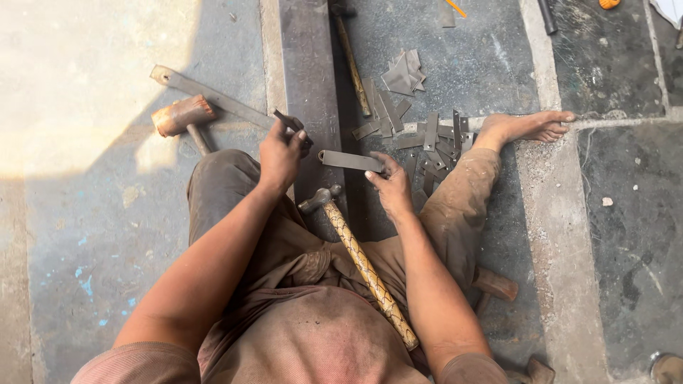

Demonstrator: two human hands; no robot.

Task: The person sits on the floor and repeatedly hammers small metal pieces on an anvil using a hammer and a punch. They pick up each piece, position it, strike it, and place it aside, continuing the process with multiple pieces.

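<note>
I sit on the floor with a long steel beam [307, 85] between my legs. My left hand [281, 155] is closed on a small dark metal piece [289, 122] at the beam's left edge. My right hand [390, 186] grips one end of a flat metal strip [348, 161] that lies across the beam. A ball-peen hammer [359, 259] with a patterned yellow handle rests in my lap, its head just below the strip, touched by neither hand.
A pile of flat metal strips [427, 142] lies by my right foot [526, 128]. A rusty sledgehammer [183, 116] and a long flat bar [213, 98] lie to the left. A second hammer [352, 64] lies beyond the beam.
</note>
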